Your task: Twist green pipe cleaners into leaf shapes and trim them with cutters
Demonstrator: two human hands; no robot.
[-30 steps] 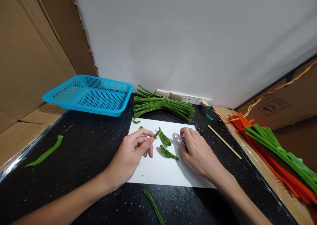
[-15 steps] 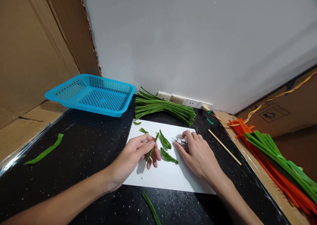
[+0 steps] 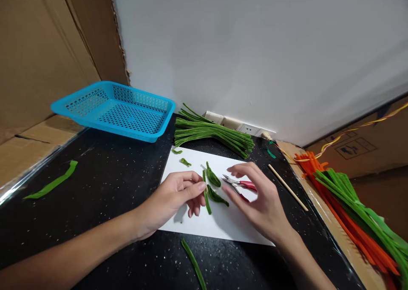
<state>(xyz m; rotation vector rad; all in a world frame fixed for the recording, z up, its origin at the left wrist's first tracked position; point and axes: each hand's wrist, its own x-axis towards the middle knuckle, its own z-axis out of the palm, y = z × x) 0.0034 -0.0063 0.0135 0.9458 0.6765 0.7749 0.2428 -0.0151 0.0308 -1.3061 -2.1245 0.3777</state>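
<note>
Between thumb and forefinger, my left hand [image 3: 186,192] pinches a short green pipe cleaner piece [image 3: 207,203], which hangs over the white sheet [image 3: 191,226]. My right hand [image 3: 258,194] hovers at the sheet's right side, thumb and fingers apart, holding nothing. Within its curve lie red-handled cutting pliers [image 3: 247,185], jaws pointing left. Two leaf-shaped bundles of bent green pipe cleaner, an upper one [image 3: 213,177] and a lower one [image 3: 218,197], rest between my hands. Two small green bits, a looped one [image 3: 185,162] and a curved one [image 3: 177,151], lie near the sheet's far left corner.
A blue perforated basket [image 3: 127,135] stands at the back left. Behind the sheet lies a thick bundle of green pipe cleaners [image 3: 210,132]. A wooden stick [image 3: 288,188] and orange strips [image 3: 350,226] are to the right. One green strip [image 3: 52,183] lies left, another [image 3: 194,264] in front.
My right hand has let go of the pliers, lifting and opening above them. The pipe cleaner piece in my left hand has swung from leaning right to leaning left at its top.
</note>
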